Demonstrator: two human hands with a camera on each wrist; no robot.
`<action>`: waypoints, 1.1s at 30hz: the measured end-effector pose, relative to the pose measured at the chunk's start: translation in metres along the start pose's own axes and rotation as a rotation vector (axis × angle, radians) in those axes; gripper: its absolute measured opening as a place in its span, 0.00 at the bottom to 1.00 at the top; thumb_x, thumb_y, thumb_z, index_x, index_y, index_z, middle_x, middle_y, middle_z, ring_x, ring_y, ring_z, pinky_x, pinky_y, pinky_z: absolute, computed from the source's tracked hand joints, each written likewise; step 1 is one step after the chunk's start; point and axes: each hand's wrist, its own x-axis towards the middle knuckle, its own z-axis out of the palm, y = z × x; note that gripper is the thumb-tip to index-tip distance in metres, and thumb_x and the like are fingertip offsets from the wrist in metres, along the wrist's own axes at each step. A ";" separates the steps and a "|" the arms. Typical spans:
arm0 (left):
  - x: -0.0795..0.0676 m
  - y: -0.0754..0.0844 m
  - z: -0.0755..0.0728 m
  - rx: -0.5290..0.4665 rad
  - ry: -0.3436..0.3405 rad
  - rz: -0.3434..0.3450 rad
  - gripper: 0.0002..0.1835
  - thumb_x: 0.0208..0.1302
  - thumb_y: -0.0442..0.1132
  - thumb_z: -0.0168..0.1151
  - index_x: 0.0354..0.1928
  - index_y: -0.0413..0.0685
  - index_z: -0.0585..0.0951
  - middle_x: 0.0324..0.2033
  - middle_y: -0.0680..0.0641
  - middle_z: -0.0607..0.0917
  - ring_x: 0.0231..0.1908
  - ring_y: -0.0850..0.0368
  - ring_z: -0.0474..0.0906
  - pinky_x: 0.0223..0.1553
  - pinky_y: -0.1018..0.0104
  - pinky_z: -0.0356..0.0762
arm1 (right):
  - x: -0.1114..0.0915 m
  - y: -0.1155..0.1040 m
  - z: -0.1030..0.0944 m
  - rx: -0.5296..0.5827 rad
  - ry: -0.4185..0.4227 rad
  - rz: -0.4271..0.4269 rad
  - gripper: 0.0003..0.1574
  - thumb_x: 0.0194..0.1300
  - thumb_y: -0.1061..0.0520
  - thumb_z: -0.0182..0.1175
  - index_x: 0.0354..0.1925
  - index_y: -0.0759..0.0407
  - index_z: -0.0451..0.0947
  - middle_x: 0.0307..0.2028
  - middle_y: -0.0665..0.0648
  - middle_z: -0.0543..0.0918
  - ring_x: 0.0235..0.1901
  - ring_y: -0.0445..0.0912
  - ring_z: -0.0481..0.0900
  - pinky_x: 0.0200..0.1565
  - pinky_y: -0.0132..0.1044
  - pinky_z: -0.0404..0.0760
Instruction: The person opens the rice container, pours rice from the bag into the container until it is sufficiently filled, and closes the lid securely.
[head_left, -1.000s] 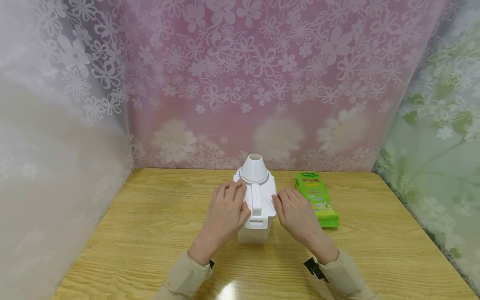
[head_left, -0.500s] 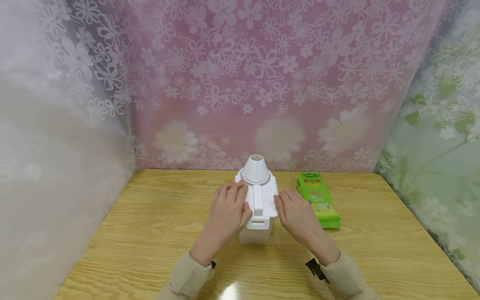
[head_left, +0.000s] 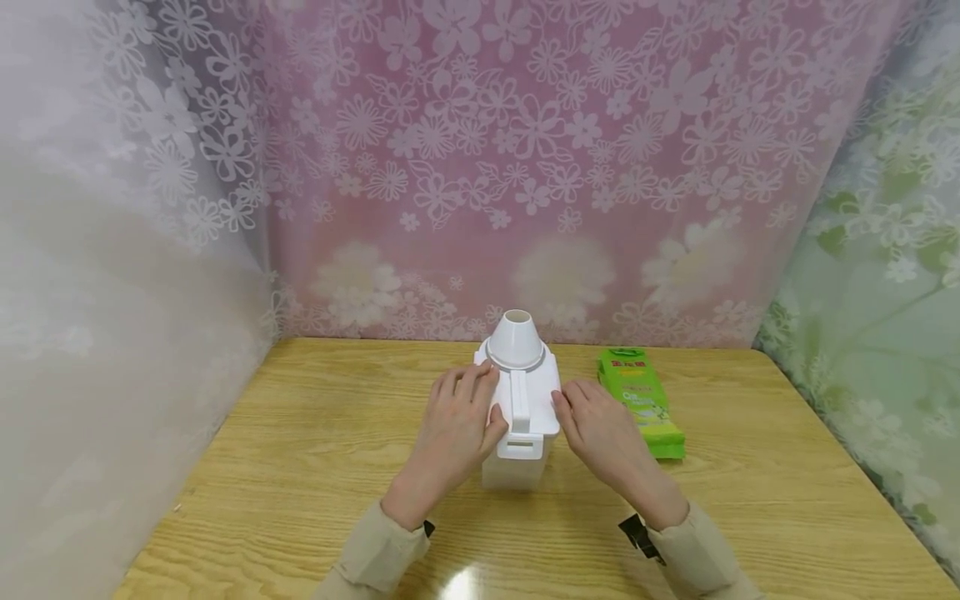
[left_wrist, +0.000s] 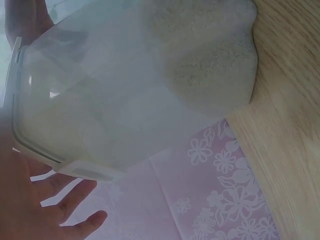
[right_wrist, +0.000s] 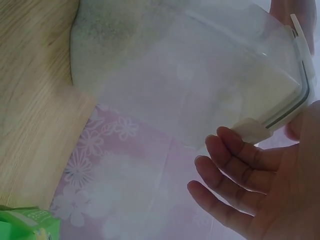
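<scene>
A clear storage container stands upright on the table, its white lid on top. From the lid rises a white cone-shaped cap. Rice-like white grains lie in the container's bottom in the left wrist view. My left hand rests on the lid's left side, its fingers extended beside a white side latch. On the other side, my right hand pinches at the lid's edge, a fingertip touching the right latch. The right thumb is hidden in the right wrist view.
A green packet lies on the wooden table to the right, just beyond my right hand. Flowered curtains hang behind the table and along both sides.
The whole head view has shifted slightly, so everything appears a little further right. Both hands keep their places at the container's lid.
</scene>
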 end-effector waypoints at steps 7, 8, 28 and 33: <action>0.000 0.002 -0.001 -0.009 -0.003 -0.015 0.23 0.69 0.43 0.51 0.61 0.39 0.78 0.59 0.41 0.80 0.53 0.43 0.77 0.58 0.46 0.75 | 0.001 0.005 -0.005 0.020 -0.073 0.048 0.15 0.75 0.49 0.57 0.34 0.57 0.80 0.32 0.55 0.81 0.31 0.47 0.78 0.30 0.38 0.79; 0.000 0.003 -0.001 -0.010 0.000 -0.016 0.23 0.69 0.43 0.52 0.61 0.39 0.77 0.59 0.41 0.80 0.53 0.43 0.77 0.58 0.46 0.75 | 0.002 0.006 -0.006 0.017 -0.077 0.053 0.15 0.74 0.48 0.58 0.34 0.56 0.80 0.31 0.54 0.81 0.29 0.45 0.77 0.28 0.36 0.77; 0.001 0.006 -0.006 -0.043 0.014 -0.039 0.18 0.70 0.42 0.54 0.58 0.53 0.81 0.56 0.47 0.82 0.55 0.45 0.79 0.62 0.38 0.70 | 0.003 0.011 -0.003 0.036 0.065 0.044 0.22 0.68 0.48 0.66 0.53 0.60 0.80 0.42 0.58 0.84 0.27 0.48 0.79 0.23 0.37 0.76; 0.002 0.009 -0.008 -0.021 0.056 -0.039 0.15 0.72 0.46 0.56 0.55 0.52 0.83 0.53 0.49 0.84 0.52 0.48 0.81 0.62 0.40 0.71 | 0.004 0.011 -0.002 0.047 0.085 0.037 0.22 0.67 0.49 0.67 0.53 0.61 0.81 0.42 0.58 0.84 0.29 0.49 0.80 0.23 0.38 0.77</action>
